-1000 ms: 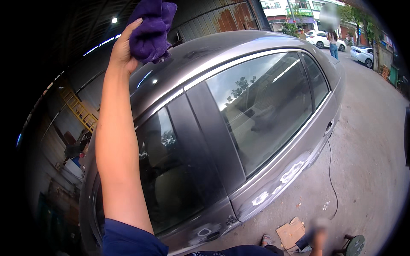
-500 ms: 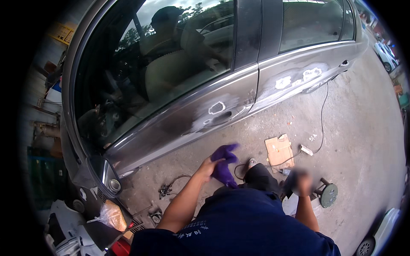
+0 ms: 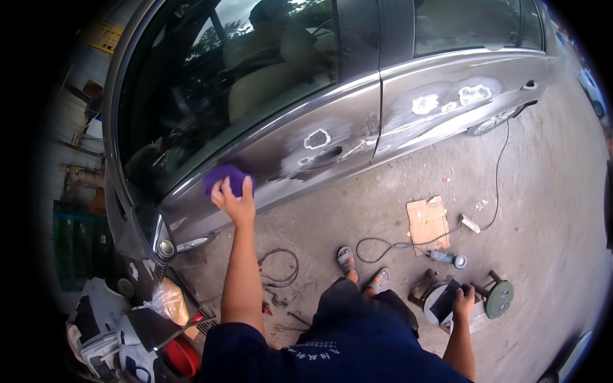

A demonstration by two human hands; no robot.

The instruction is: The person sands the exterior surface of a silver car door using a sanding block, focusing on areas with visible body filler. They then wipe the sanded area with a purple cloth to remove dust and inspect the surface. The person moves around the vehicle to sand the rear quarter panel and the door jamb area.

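With my left hand (image 3: pixel 236 203) I press a bunched purple cloth (image 3: pixel 225 179) against the grey car's front door (image 3: pixel 268 172), below the window and near the side mirror. The fingers are closed over the cloth. To its right the door has a sanded, dull patch with a bare spot (image 3: pixel 317 139) ringed in white, close to the door handle recess. My right hand (image 3: pixel 465 300) is low on the right, its fingers closed on the edge of a dark flat rectangular thing (image 3: pixel 443 302). That thing is over a round white-topped stool (image 3: pixel 429 300).
The rear door (image 3: pixel 408 131) also has sanded patches with white-edged spots. An angle grinder (image 3: pixel 447 258) lies on the concrete, with cardboard (image 3: pixel 428 223), a power strip (image 3: pixel 470 223) and a looping cord nearby. A green stool (image 3: pixel 500 299) stands right. Lower left are a plastic bag (image 3: pixel 170 300) and a red bucket (image 3: pixel 183 356).
My left hand has carried the purple cloth from in front of my body up and left onto the front door. My right hand, blurred before, is now slightly lower with the dark flat thing.
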